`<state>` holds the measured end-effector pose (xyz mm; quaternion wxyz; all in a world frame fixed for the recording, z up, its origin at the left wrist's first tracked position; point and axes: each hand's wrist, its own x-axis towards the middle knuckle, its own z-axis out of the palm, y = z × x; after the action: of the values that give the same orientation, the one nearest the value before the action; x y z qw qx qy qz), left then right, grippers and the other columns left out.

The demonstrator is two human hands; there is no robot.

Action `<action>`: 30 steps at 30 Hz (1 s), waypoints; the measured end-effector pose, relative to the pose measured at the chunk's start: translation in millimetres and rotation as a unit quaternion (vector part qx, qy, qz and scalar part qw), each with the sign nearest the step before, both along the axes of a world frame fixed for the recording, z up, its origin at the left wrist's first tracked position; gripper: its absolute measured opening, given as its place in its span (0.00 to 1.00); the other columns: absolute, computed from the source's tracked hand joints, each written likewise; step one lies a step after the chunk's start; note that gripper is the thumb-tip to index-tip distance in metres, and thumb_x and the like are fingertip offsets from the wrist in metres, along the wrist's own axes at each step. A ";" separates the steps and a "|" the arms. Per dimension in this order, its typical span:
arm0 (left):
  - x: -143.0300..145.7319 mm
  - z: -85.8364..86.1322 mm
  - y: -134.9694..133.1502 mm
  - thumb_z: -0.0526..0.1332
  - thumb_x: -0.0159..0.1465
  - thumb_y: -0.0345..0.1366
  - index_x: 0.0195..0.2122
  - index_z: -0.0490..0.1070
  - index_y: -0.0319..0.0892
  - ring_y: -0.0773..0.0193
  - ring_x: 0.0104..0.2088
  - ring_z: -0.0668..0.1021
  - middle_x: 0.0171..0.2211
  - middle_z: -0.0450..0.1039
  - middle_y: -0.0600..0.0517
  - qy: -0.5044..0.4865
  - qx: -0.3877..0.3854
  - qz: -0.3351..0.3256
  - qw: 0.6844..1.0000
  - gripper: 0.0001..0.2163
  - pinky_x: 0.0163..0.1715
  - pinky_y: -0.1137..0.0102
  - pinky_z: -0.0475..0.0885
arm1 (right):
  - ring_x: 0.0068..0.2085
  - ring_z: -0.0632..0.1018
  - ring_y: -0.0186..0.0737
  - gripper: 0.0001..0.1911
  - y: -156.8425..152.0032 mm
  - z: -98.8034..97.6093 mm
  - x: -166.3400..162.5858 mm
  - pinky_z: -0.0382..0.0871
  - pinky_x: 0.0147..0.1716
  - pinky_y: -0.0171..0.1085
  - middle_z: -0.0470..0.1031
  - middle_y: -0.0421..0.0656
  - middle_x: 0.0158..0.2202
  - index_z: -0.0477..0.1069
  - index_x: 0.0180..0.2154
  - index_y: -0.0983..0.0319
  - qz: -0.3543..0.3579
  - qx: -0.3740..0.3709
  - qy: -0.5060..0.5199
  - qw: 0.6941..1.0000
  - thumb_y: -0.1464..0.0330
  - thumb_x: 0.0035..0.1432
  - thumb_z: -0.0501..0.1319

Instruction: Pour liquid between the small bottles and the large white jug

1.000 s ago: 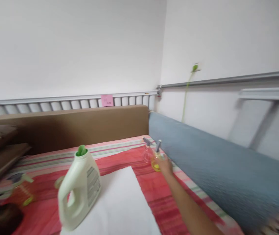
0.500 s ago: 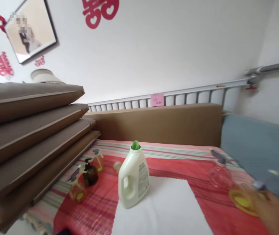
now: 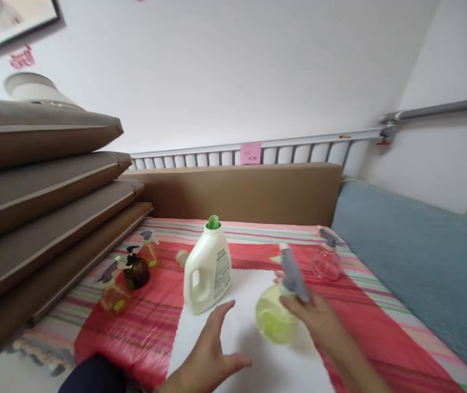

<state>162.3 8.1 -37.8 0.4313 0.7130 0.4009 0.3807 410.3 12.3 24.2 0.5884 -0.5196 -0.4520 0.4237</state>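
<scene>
Two hands work low over the white cloth (image 3: 258, 371). Nearest, the left hand (image 3: 212, 355) hovers just above it, palm turned inward, fingers spread and holding nothing. Just beyond, the right hand (image 3: 315, 316) grips the yellow spray bottle (image 3: 274, 316) by its neck, under the grey trigger head (image 3: 293, 273), forearm running in from the lower right; the bottle tilts, head leaning away from the body, over the cloth's far part. That bottle looks like thin clear plastic with some liquid inside: probably light, a little slippery round the belly, so the neck seems the surest hold. Behind it stands the white detergent jug (image 3: 206, 273), upright with a green cap. Farther off, a pink spray bottle (image 3: 326, 261) sits to the right on the red striped cover (image 3: 135, 322), and small amber bottles (image 3: 130, 273) cluster to the left.
</scene>
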 end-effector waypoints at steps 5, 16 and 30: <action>29.1 30.0 -4.4 0.73 0.44 0.36 0.59 0.58 0.46 0.46 0.60 0.65 0.59 0.64 0.43 -0.101 0.000 -0.026 0.995 0.41 0.60 0.53 0.58 | 0.55 0.70 0.54 0.26 -14.0 2.2 -74.2 0.60 0.56 0.51 0.71 0.46 0.55 0.74 0.47 0.56 0.129 0.058 0.002 0.990 0.65 0.43 0.70; -5.5 43.2 7.3 0.71 0.48 0.43 0.50 0.64 0.41 0.46 0.51 0.74 0.49 0.74 0.41 -0.136 0.023 0.111 0.984 0.30 0.51 0.56 0.70 | 0.54 0.72 0.49 0.32 -7.3 -36.7 -101.1 0.71 0.46 0.47 0.72 0.48 0.54 0.65 0.56 0.56 0.291 -0.087 0.289 0.908 0.44 0.57 0.53; -20.8 80.9 22.8 0.62 0.58 0.48 0.46 0.73 0.42 0.47 0.52 0.73 0.45 0.76 0.43 -0.239 -0.017 0.107 0.965 0.19 0.56 0.52 0.63 | 0.29 0.79 0.39 0.31 -14.2 -57.4 -118.9 0.68 0.23 0.32 0.79 0.46 0.35 0.70 0.46 0.63 0.296 -0.175 0.474 0.811 0.47 0.50 0.62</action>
<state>141.5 30.9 43.0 0.4834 0.5466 0.3670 0.5769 291.4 -1.9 -33.2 0.4748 -0.1898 -0.1672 0.8429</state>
